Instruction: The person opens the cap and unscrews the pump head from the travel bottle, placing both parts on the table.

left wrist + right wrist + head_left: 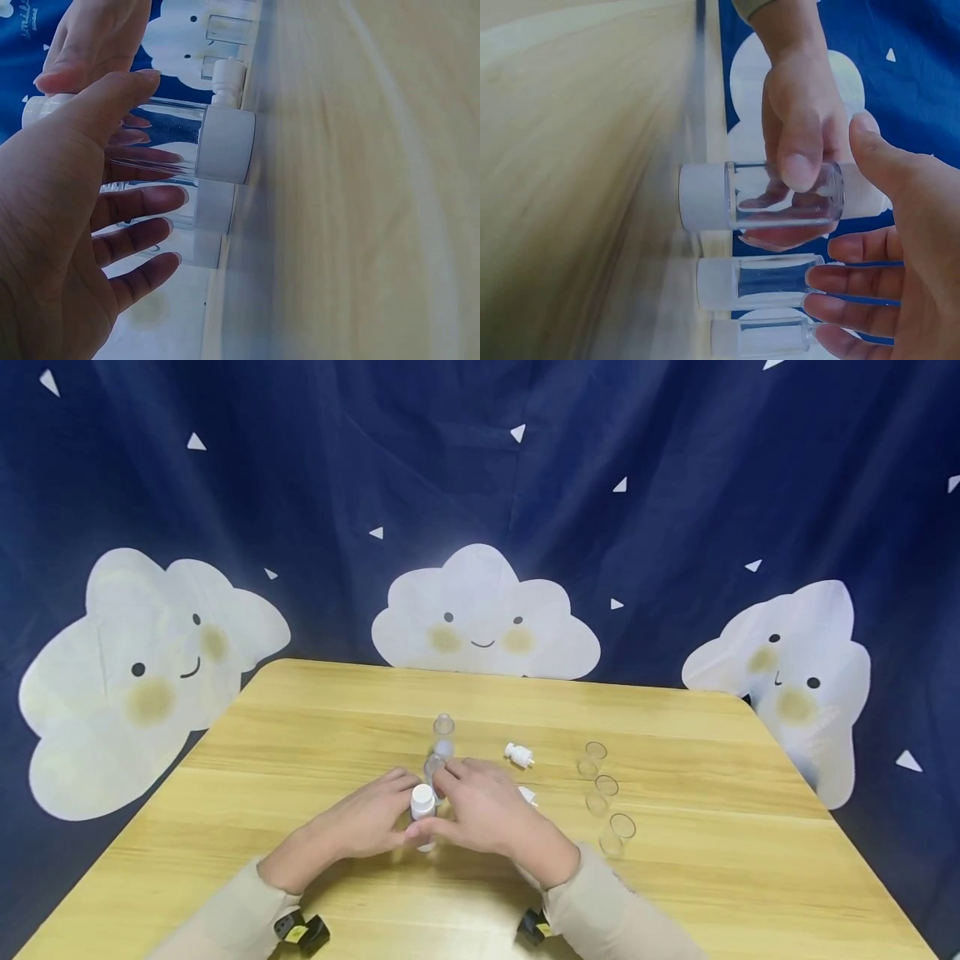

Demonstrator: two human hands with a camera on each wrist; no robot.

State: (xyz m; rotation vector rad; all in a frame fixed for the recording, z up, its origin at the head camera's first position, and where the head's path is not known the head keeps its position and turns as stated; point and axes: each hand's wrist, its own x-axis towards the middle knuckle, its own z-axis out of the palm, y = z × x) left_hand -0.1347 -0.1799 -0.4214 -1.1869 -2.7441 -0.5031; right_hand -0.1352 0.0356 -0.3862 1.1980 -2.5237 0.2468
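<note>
Between my hands stands a clear bottle with a white base and a white top [422, 802]. My left hand [372, 817] grips it, the thumb across the clear wall [784, 196] and the fingers showing through behind. Around the white top [861, 190], my right hand [480, 806] has its thumb on one side and fairly straight, spread fingers on the other; a firm grip is not visible. Two similar clear bottles stand in a row behind, the middle one [757, 283] and the far one [443, 727]. From the head view, my right hand partly covers the middle bottle.
Right of my right hand, a white pump top [519, 755] lies on the wooden table [750, 860]. Another white piece [528, 796] is partly hidden by that hand. Three clear caps [617, 833] stand in a column farther right. A blue curtain [480, 460] hangs behind.
</note>
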